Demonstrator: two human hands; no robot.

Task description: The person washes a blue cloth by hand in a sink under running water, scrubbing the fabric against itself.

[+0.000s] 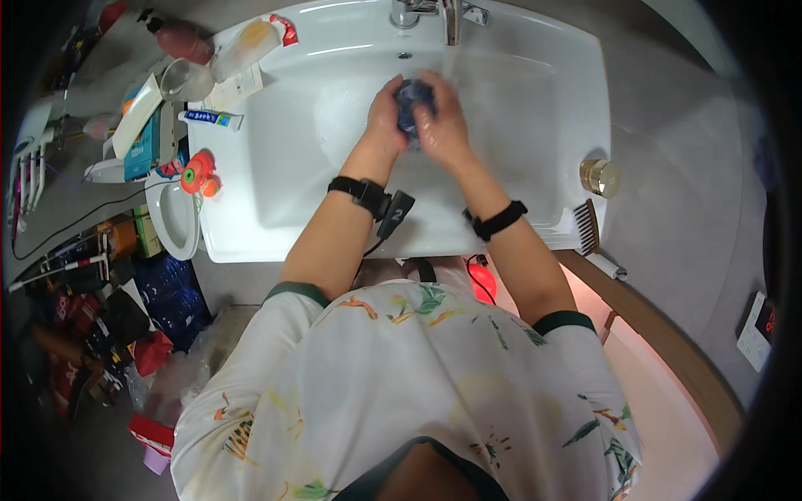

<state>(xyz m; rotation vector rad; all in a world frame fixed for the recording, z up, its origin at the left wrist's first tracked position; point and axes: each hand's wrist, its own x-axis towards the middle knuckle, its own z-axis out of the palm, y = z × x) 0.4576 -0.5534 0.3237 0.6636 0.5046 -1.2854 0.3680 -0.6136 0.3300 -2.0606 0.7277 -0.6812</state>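
Both hands are over a white ceramic washbasin (301,156), below the chrome faucet (451,25). My left hand (383,122) cups the left side of a dark blue wet item (410,103); its exact kind cannot be made out. My right hand (446,125) lies against the item's right side, thumb across it, fingers blurred and skin wet. A faint stream of water seems to fall from the spout beside the right fingers. Each wrist wears a black strap, and a small black device (396,214) with a cable hangs at the left one.
On the basin's left rim lie a toothpaste tube (210,118) and an orange toy (199,173). Behind them are a clear cup (187,80) and a pump bottle (178,39). The right rim holds a gold-lidded jar (600,178) and a brown comb (586,227).
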